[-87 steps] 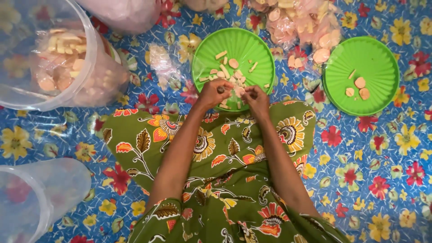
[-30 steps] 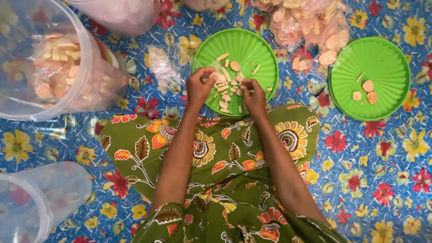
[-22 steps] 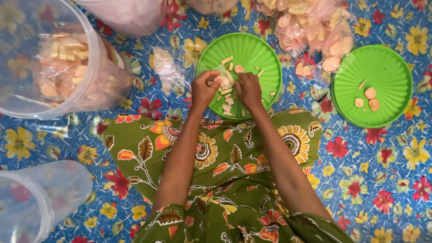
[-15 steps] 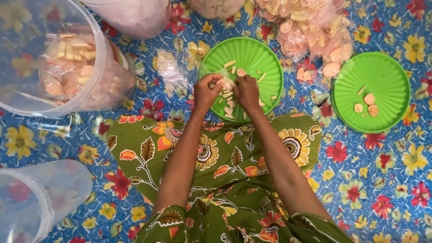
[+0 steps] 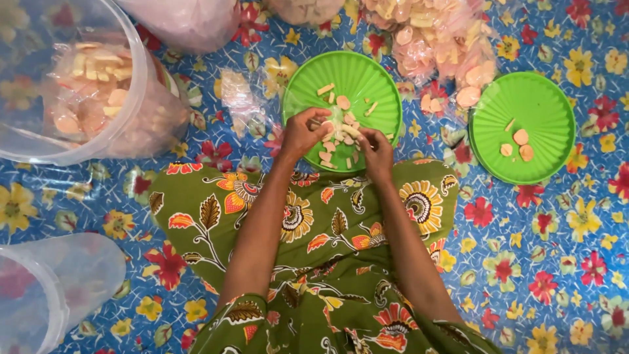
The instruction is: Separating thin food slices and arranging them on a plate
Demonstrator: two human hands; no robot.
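clear tub (image 5: pixel 141 98) sitting at 10 o'clock, crackers bagged inside | left hand (image 5: pixel 303 132) curling fingers over pale cracker pieces (image 5: pixel 337 131), pinching some | green plate (image 5: pixel 357 75) at 12 o'clock carrying pieces | right hand (image 5: pixel 376 152) curling loosely at plate's near edge, contents unclear | second green plate (image 5: pixel 544 105) lying at 2 o'clock

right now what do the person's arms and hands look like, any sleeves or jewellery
Both forearms are bare from wrist to elbow. The left hand and right hand wear no gloves, and no rings or bracelets show. Near the elbows, short sleeves begin, in green cloth printed with orange, red and yellow flowers and leaves.
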